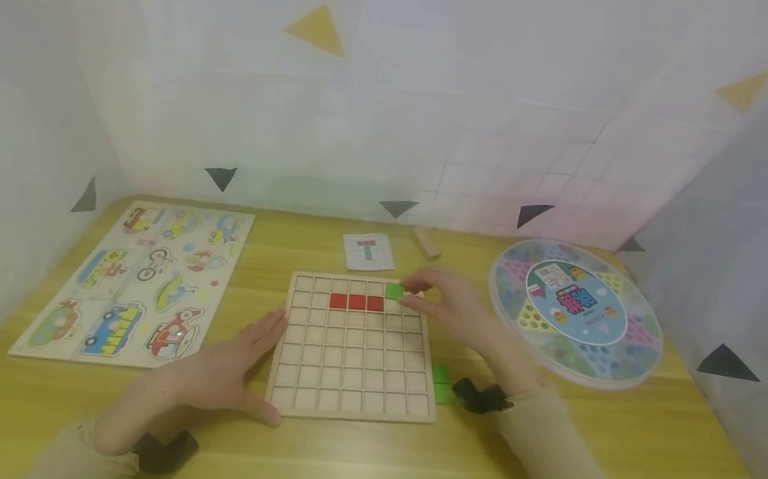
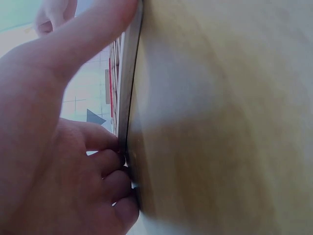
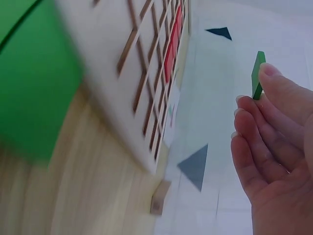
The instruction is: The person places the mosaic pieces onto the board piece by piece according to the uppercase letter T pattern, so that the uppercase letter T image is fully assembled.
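Note:
A wooden grid board [image 1: 329, 401] lies in the middle of the table, with red square tiles [image 1: 357, 302] side by side in its second row. My right hand [image 1: 455, 306] is over the board's upper right part and pinches a green square tile [image 3: 257, 76] between thumb and fingers. In the left wrist view my left hand [image 2: 44, 132] is against the board's side [image 2: 129, 73]. Its fingers rest along the left edge, and the thumb lies at the near left corner. More green tiles [image 1: 441, 384] lie beside the board's right edge.
A vehicle puzzle board [image 1: 208, 300] lies at the left. A pattern card [image 1: 387, 264] and a small wooden block [image 1: 426, 243] are behind the grid board. At the right lies a round game box [image 1: 637, 349]. Patterned sheets [image 1: 396, 117] enclose the table's back and sides.

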The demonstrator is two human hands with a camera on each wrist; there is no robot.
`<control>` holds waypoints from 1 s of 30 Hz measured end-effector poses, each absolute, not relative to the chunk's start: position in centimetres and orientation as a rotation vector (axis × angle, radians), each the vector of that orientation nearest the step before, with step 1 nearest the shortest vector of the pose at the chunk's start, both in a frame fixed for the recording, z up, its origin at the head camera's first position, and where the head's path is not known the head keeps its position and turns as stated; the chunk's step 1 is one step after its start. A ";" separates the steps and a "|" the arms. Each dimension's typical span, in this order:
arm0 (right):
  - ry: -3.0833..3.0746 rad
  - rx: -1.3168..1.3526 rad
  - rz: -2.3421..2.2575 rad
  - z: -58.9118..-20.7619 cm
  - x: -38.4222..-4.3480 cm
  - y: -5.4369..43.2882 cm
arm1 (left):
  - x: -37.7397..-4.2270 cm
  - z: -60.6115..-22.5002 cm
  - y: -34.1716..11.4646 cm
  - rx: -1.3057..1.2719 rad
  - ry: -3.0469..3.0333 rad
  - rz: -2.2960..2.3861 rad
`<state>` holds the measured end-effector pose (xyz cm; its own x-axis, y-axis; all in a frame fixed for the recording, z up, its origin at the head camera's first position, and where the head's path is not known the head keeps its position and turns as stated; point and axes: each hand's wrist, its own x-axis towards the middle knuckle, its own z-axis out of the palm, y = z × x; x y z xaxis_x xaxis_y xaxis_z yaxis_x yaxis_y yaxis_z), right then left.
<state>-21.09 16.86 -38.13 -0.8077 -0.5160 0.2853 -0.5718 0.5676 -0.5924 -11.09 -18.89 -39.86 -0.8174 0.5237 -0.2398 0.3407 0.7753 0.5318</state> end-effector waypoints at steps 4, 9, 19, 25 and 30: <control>-2.667 1.014 1.118 -37.9 -21.1 15.1 | -11.1 -39.9 -18.9 0.651 2.589 0.675; -2.656 1.076 1.137 -37.9 -21.1 13.2 | -11.1 -39.9 -18.9 0.643 2.588 0.676; -2.576 1.263 1.188 -38.7 -21.0 10.8 | -11.1 -40.1 -18.9 0.665 2.593 0.674; -2.662 1.211 1.197 -38.8 -20.4 10.3 | -11.1 -40.0 -19.0 0.657 2.604 0.654; -2.735 1.166 1.191 -39.0 -20.1 10.0 | -11.1 -40.0 -18.9 0.668 2.602 0.656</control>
